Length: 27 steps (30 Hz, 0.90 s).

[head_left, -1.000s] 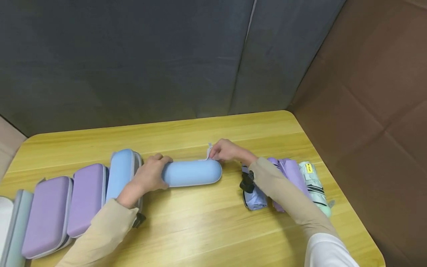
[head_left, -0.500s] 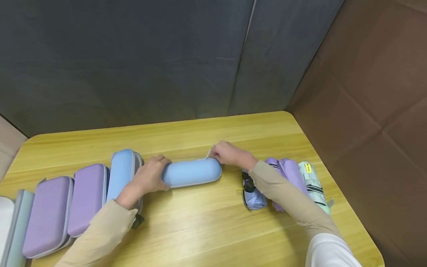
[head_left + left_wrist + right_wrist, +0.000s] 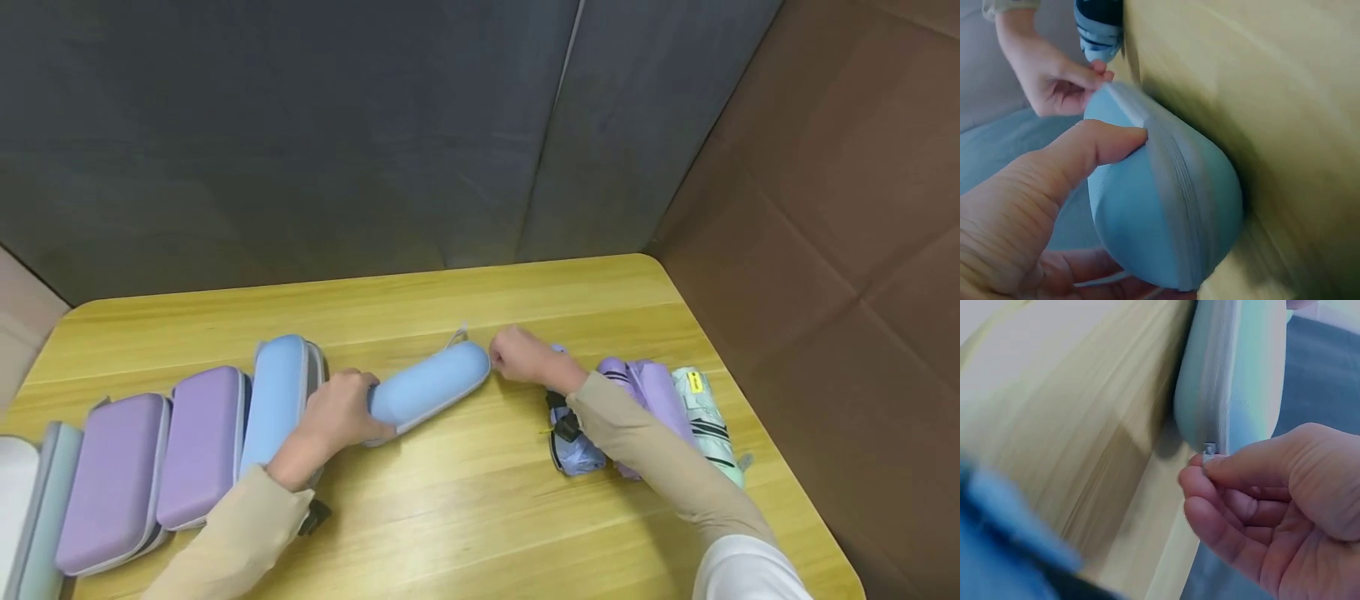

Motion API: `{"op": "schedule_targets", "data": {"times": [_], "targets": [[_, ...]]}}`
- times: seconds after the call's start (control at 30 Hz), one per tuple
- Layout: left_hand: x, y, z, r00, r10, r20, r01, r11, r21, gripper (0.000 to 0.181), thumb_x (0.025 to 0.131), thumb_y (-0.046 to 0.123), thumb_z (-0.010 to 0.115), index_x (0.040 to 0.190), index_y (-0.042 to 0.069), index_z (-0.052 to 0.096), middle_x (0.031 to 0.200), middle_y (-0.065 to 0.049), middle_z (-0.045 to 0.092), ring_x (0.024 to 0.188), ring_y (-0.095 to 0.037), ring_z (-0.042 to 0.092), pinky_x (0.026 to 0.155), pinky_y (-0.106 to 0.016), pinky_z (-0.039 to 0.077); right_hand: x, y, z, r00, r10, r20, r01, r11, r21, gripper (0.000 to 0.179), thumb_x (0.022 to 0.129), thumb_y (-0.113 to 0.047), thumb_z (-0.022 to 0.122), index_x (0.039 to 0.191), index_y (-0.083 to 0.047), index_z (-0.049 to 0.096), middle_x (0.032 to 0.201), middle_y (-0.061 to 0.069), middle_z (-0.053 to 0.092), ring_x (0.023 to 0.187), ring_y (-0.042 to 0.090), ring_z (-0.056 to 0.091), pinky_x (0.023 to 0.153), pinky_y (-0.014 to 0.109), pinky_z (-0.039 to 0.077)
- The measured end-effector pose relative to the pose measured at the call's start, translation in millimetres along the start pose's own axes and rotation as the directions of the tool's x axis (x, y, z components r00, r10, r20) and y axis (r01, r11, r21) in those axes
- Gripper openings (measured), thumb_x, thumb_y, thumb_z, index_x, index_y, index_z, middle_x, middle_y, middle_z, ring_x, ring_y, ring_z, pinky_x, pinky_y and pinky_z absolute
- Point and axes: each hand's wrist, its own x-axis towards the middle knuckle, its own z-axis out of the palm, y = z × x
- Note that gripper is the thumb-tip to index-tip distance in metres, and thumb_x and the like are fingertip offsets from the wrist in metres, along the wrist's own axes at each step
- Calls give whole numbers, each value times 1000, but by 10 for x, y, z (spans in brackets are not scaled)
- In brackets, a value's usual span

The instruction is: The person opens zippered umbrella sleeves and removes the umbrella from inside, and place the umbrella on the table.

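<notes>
A light blue zippered hard case (image 3: 431,383) with rounded ends lies slantwise on the wooden table, its right end pointing away from me. My left hand (image 3: 340,410) grips its left end; in the left wrist view the thumb (image 3: 1110,140) presses beside the grey zipper and the fingers curl underneath. At the other end is my right hand (image 3: 525,357). Its thumb and forefinger pinch a small metal zipper pull (image 3: 1209,453), clearest in the right wrist view. The zipper's teeth look closed along the stretch seen there. A grey strap loop (image 3: 457,335) sticks out behind the case.
Left of the hands stand another blue case (image 3: 277,400), two purple cases (image 3: 202,446) and a pale green case (image 3: 52,508). Folded umbrellas lie right: blue (image 3: 577,450), purple (image 3: 660,396) and mint green (image 3: 705,421). A dark partition (image 3: 300,150) rises behind the table.
The blue case has turned, its right end swinging away and its left end coming nearer. My right hand has moved from the back edge round to the case's right tip.
</notes>
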Motion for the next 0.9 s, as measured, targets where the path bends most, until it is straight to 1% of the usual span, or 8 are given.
{"op": "schedule_targets", "data": {"times": [0.17, 0.3, 0.47, 0.6, 0.7, 0.8, 0.87, 0.9], "targets": [[-84, 90, 59, 998, -51, 26, 51, 998, -20, 63, 59, 37, 83, 98, -9, 64, 77, -13, 64, 63, -21, 57, 52, -35, 48, 8, -115, 17, 1000, -7, -13, 8, 999, 38, 50, 83, 2, 60, 51, -17, 26, 50, -6, 23, 47, 6, 23, 48, 15, 22], [-152, 181, 138, 996, -82, 38, 83, 996, -42, 63, 61, 41, 81, 97, -9, 63, 73, -12, 63, 60, -19, 56, 49, -31, 46, 21, -287, 45, 1000, -28, 3, 28, 998, 55, 50, 82, 2, 60, 50, -16, 26, 49, -7, 21, 47, 6, 22, 47, 15, 21], [-193, 290, 261, 992, -114, 60, 118, 990, -71, 65, 66, 43, 78, 96, -11, 59, 71, -14, 61, 57, -20, 56, 48, -30, 46, -6, -504, 127, 998, -54, 43, 50, 996, 77, 42, 80, 3, 62, 50, -15, 38, 49, -7, 35, 47, 4, 31, 47, 13, 26], [-199, 364, 376, 988, -152, 37, 155, 981, -117, 69, 68, 45, 77, 96, -15, 56, 70, -17, 58, 56, -23, 57, 47, -31, 48, -58, -614, 183, 993, -83, 84, 74, 992, 105, 35, 80, 3, 62, 52, -12, 48, 51, -6, 41, 49, 4, 36, 49, 14, 31], [-202, 417, 429, 982, -189, 22, 190, 967, -168, 79, 69, 49, 75, 104, -18, 51, 73, -21, 58, 58, -25, 59, 48, -33, 49, -92, -639, 215, 993, -75, 93, 63, 991, 119, 28, 81, 2, 62, 56, -9, 56, 53, -6, 45, 50, 4, 38, 49, 13, 34], [-177, 420, 343, 984, -170, 49, 176, 968, -180, 86, 75, 53, 70, 112, -20, 45, 70, -19, 57, 55, -23, 57, 46, -31, 47, -106, -622, 233, 995, -52, 80, 40, 989, 141, 20, 83, 1, 63, 63, -4, 65, 57, -3, 54, 50, 3, 42, 50, 13, 38], [-106, 353, 182, 992, -105, 65, 114, 983, -147, 77, 81, 46, 67, 115, -19, 46, 68, -16, 55, 51, -20, 53, 42, -30, 43, -107, -604, 233, 996, -47, 72, 36, 988, 148, 16, 83, 1, 63, 69, -2, 68, 61, 0, 59, 52, 3, 44, 52, 13, 40], [-43, 295, 86, 998, -43, 56, 49, 993, -110, 69, 83, 39, 66, 118, -18, 46, 71, -18, 58, 51, -20, 52, 42, -29, 42, -105, -598, 231, 996, -48, 70, 37, 988, 150, 14, 84, 1, 63, 71, -1, 69, 62, 1, 60, 53, 4, 44, 52, 13, 41]]}}
